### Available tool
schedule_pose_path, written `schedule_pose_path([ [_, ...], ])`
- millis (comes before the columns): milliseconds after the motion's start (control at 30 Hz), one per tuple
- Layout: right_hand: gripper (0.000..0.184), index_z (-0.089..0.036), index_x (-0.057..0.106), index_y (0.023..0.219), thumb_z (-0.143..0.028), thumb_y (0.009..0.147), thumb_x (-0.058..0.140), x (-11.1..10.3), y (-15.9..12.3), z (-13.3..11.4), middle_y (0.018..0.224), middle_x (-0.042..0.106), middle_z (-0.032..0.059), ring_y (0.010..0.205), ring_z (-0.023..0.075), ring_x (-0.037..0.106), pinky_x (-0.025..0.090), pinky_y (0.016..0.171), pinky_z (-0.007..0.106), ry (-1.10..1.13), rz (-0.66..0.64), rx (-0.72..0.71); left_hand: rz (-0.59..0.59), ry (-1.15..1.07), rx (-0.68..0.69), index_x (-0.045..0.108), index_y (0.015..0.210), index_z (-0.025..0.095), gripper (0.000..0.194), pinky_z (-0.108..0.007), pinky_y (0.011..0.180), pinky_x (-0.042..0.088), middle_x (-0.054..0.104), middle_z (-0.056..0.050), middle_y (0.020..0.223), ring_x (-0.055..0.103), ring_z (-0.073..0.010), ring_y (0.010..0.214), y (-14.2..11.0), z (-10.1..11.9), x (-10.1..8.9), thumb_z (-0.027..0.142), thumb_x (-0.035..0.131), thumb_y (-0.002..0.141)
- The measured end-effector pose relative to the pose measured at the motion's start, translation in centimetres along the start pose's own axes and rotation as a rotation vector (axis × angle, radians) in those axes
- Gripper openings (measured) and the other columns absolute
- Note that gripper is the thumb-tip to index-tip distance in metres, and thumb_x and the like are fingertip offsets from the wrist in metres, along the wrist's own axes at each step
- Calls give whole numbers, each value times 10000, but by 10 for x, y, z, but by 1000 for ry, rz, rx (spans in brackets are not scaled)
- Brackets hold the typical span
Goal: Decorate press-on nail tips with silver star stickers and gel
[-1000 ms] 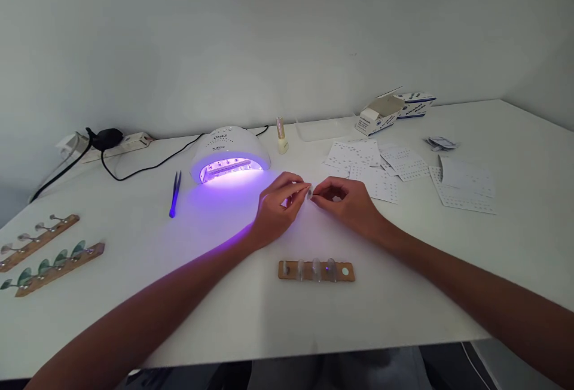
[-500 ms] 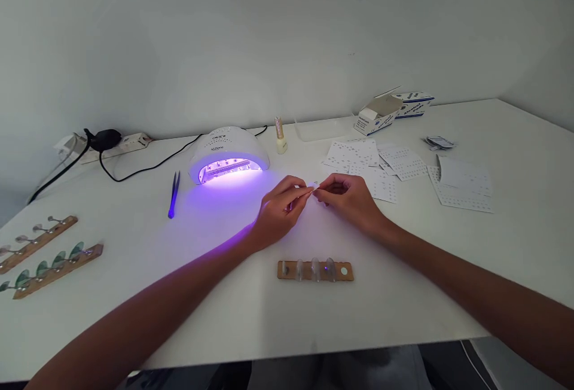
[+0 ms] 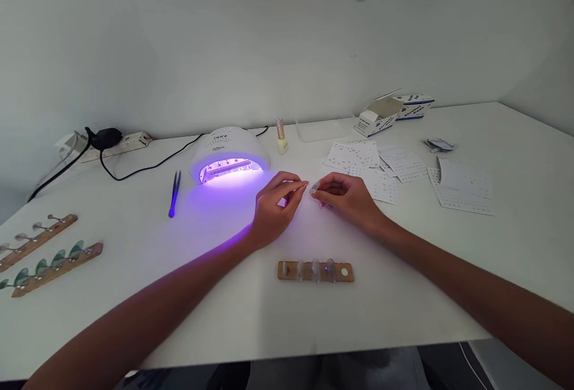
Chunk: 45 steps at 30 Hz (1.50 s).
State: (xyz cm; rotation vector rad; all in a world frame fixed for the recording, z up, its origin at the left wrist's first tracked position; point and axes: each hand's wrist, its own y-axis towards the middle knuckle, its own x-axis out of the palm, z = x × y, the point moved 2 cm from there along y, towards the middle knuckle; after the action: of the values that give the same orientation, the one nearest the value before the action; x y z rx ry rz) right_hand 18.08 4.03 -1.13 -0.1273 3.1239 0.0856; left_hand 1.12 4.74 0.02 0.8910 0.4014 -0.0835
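Pinched between fingers of right hand [image 3: 346, 194]: small, clear, curved piece [image 3: 314, 187], projecting leftward, presumably for access. In left hand [image 3: 274, 207]: fingertips together, contents unclear.

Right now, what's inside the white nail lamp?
Inside the nail lamp, a row of small purple-lit LEDs shows; the deeper interior is covered, so I can't tell.

Taking the left hand [image 3: 277, 206] and right hand [image 3: 343, 195] as the clock's centre on the table [image 3: 242, 327], the lamp [image 3: 231, 148] sat at ten, bottle [image 3: 281, 139] at eleven, boxes [image 3: 380, 122] between one and two. Sheets [image 3: 374, 183] lay toward three, tweezers [image 3: 174, 195] at nine. The strip [image 3: 293, 273] lay at six.
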Motion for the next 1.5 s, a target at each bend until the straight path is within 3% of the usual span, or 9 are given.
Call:
schedule_pose_path([
  [200, 158, -178, 696, 791, -241, 668, 772, 2, -2, 2, 722, 675, 8, 625, 112, 591, 504, 650, 264, -30, -5, -39, -27, 29, 96, 713, 911, 139, 154, -164, 496, 422, 631, -63, 834, 576, -81, 711, 0, 4, 1, 93, 586, 838],
  [400, 85, -180, 691, 693, -202, 668, 768, 5, -6, 0, 633, 648, -13, 605, 104, 575, 467, 601, 232, -111, 8, -53, -94, 23, 180, 692, 985, 140, 199, -180, 518, 428, 638, -70, 882, 573, -79, 704, -4, 1, 4, 69, 572, 842],
  [600, 112, -178, 674, 676, -184, 657, 784, 5, -6, -2, 583, 627, -28, 563, 97, 575, 478, 589, 229, -67, 21, -62, -124, 6, 130, 683, 992, 173, 188, -175, 526, 435, 634, -58, 904, 579, -80, 730, -5, -1, 3, 110, 556, 869],
  [1067, 211, -173, 686, 692, -344, 646, 799, -3, -2, -6, 626, 669, 12, 566, 137, 623, 543, 631, 306, -38, 129, -94, -37, 29, 51, 700, 896, 147, 131, -166, 492, 422, 626, -47, 831, 564, -76, 703, -2, 0, 2, 116, 581, 849],
  [1233, 202, -180, 685, 693, -344, 643, 792, 1, -4, -3, 603, 653, 4, 556, 135, 607, 530, 623, 309, -101, 69, -72, 36, 64, 124, 700, 915, 141, 150, -186, 541, 446, 636, -59, 831, 590, -97, 752, -2, 3, 1, 86, 582, 841],
  [1500, 228, -184, 664, 699, -373, 652, 784, 4, -6, -4, 620, 646, 2, 566, 134, 601, 521, 621, 307, -89, 28, -49, -53, 68, 201, 680, 1015, 173, 218, -174, 514, 424, 633, -51, 888, 531, -52, 623, -8, -2, 4, 85, 576, 845],
])
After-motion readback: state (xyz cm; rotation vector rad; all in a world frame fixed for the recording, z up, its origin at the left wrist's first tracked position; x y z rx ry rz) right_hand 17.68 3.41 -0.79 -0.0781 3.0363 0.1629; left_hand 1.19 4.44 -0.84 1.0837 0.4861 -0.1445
